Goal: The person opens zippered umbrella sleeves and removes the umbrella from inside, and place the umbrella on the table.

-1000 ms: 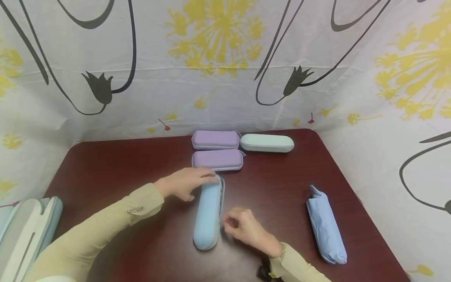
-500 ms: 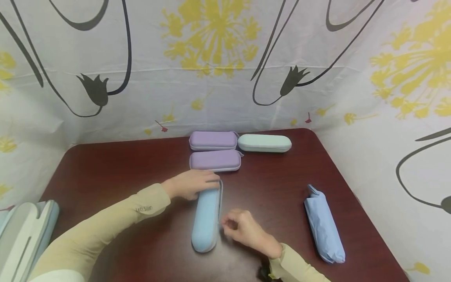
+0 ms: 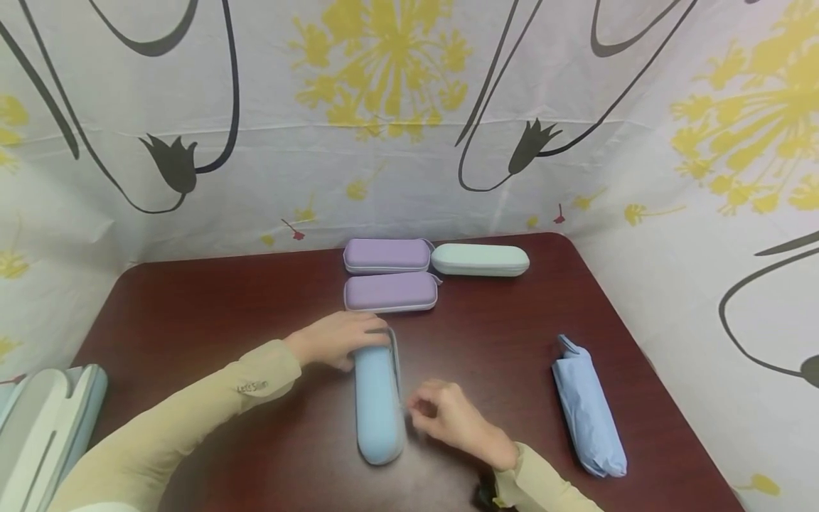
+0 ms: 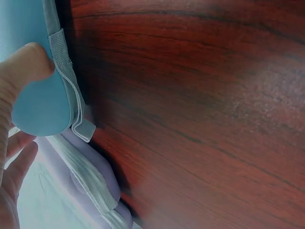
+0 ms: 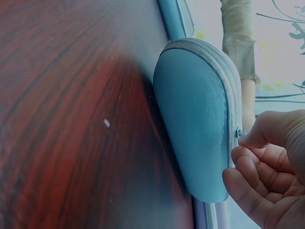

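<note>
A light blue zippered hard case [image 3: 376,409] lies lengthwise on the dark wooden table. My left hand [image 3: 339,339] grips its far end, and in the left wrist view the thumb [image 4: 33,61] lies over the case's edge. A grey fabric tab [image 4: 84,129] sticks out at that end. Beside the case's right side, near the closer end, is my right hand [image 3: 453,418]. In the right wrist view, its thumb and forefinger pinch the small zipper pull [image 5: 240,134] on the grey zipper that runs around the case.
Two purple cases [image 3: 390,292] lie one behind the other beyond the blue case, with a mint green case [image 3: 481,260] at their right. A blue folded umbrella [image 3: 589,412] rests at right. White and grey-blue flat items [image 3: 45,434] stand at the left edge.
The blue case has turned slightly, its far end shifting left and toward me, its near end right. My left hand has moved nearer with it; the right hand has barely moved.
</note>
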{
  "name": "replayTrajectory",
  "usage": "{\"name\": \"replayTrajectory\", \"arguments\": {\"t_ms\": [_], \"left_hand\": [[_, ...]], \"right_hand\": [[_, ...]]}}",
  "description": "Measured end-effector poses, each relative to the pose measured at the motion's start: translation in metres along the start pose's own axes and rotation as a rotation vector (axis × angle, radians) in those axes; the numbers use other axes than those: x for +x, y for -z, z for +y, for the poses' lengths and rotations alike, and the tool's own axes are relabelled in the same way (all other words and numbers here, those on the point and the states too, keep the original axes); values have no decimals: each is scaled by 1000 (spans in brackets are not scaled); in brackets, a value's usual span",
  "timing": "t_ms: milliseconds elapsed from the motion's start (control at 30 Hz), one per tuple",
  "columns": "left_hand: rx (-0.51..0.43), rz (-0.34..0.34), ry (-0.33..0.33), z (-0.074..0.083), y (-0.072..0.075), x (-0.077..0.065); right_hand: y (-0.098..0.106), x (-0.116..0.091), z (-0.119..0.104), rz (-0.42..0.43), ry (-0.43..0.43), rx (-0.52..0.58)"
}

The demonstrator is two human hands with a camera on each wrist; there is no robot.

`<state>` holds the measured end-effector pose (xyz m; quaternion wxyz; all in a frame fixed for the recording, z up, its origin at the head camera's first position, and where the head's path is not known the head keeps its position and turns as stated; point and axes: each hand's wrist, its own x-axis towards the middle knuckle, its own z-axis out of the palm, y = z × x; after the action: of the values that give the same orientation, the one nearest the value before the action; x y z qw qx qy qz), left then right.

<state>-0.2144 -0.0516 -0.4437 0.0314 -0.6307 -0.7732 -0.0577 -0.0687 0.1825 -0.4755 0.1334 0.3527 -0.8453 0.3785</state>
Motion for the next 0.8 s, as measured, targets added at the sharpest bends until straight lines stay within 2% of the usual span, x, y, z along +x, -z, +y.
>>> {"name": "replayTrajectory", "arguments": {"t_ms": [433,800], "left_hand": [[-56,-14,67,2,-3,-4],[-18,-8,93,5,-3,-5]], "right_hand": [[8,-3,-1,7,24,-29],[16,-8,0,3,17,-30]]}}
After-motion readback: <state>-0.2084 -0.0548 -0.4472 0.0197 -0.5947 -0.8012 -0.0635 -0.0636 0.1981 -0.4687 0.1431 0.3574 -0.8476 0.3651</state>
